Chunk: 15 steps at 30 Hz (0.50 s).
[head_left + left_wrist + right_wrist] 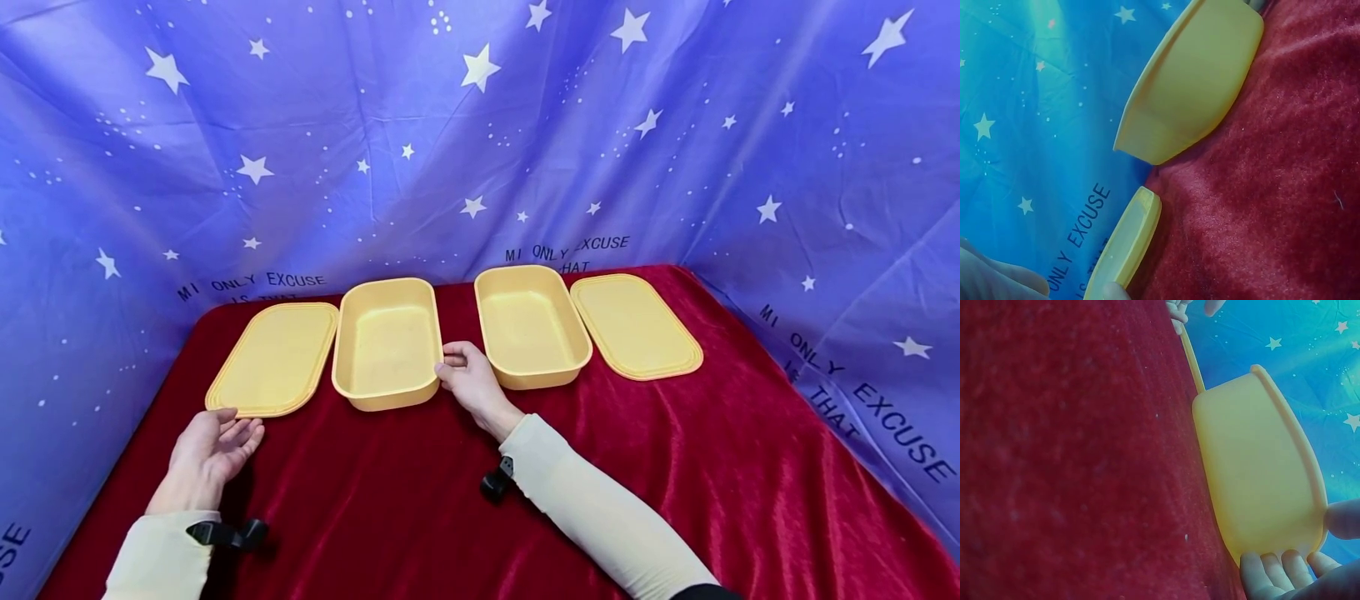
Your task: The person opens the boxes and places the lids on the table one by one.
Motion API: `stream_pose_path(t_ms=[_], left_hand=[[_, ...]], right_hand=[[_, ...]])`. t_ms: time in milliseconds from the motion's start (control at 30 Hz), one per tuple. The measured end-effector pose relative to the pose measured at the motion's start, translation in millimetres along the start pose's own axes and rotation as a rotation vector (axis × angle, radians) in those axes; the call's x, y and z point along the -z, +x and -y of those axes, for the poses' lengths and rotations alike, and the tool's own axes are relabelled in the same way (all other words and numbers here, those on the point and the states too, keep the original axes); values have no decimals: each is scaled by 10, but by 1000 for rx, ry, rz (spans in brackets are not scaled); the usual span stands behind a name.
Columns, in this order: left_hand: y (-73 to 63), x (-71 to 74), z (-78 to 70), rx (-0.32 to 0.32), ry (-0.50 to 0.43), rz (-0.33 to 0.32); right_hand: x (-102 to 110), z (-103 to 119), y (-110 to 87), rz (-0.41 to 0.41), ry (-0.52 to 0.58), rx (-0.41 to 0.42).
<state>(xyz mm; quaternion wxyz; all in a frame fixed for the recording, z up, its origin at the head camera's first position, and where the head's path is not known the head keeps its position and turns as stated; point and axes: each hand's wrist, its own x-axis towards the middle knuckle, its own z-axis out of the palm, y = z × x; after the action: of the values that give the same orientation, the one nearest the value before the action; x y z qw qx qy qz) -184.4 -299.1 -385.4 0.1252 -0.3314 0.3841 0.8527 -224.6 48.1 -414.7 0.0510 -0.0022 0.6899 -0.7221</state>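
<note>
In the head view my left hand (213, 450) is at the near left corner of a flat yellow lid (273, 358). Its thumb overlaps the lid's edge, and the other fingers are loosely bent just in front. The left wrist view shows one fingertip (1116, 291) right at the lid's side. To the right of this lid sits a yellow rectangular box (386, 346) without a cover. My right hand (476, 387) holds the box's near right side, thumb at the rim and fingers (1275, 572) against the outer wall.
A second yellow box (528, 329) stands uncovered to the right, beside another yellow lid (637, 325) lying flat. All of these rest on a dark red velvet cloth (360, 508). Behind the table hangs a blue curtain (420, 125) printed with stars and words.
</note>
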Motion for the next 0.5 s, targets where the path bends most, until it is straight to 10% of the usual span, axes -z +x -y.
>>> stream_pose_path(t_ms=[500], left_hand=[[-13, -59, 28, -34, 78, -4]], right_hand=[[19, 5, 18, 21, 1, -9]])
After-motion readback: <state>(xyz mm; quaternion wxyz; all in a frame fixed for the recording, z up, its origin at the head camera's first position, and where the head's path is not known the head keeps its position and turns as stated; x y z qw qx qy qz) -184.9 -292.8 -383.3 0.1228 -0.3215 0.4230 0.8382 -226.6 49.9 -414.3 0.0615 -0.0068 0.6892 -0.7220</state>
